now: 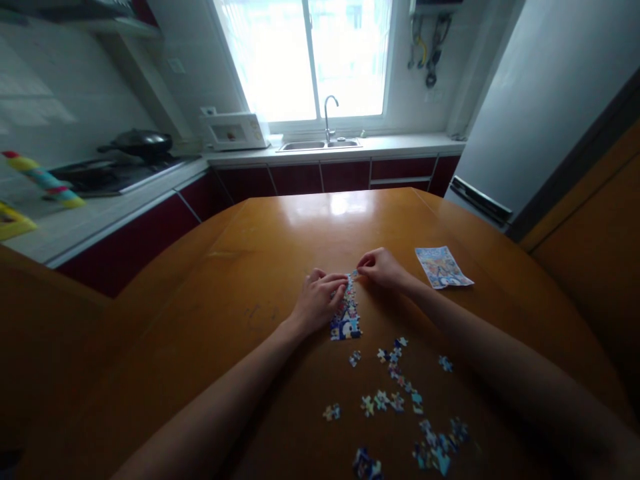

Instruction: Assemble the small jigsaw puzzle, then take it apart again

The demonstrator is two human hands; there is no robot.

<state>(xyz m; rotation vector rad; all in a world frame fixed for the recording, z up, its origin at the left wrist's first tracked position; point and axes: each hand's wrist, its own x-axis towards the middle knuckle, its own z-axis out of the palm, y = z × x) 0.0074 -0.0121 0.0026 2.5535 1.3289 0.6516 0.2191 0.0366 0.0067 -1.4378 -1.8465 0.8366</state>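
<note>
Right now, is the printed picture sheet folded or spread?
Spread: the printed picture sheet lies on the wooden table, picture side up, all four corners showing.

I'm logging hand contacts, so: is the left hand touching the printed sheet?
No, the left hand is over the joined puzzle pieces, while the printed sheet lies apart, off to the right.

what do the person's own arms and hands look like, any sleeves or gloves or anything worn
The slender left forearm and right forearm show no sleeves, and no watch or bracelet shows at either wrist. The ungloved left hand and ungloved right hand are bare; fingernail detail is too small to tell.
</note>
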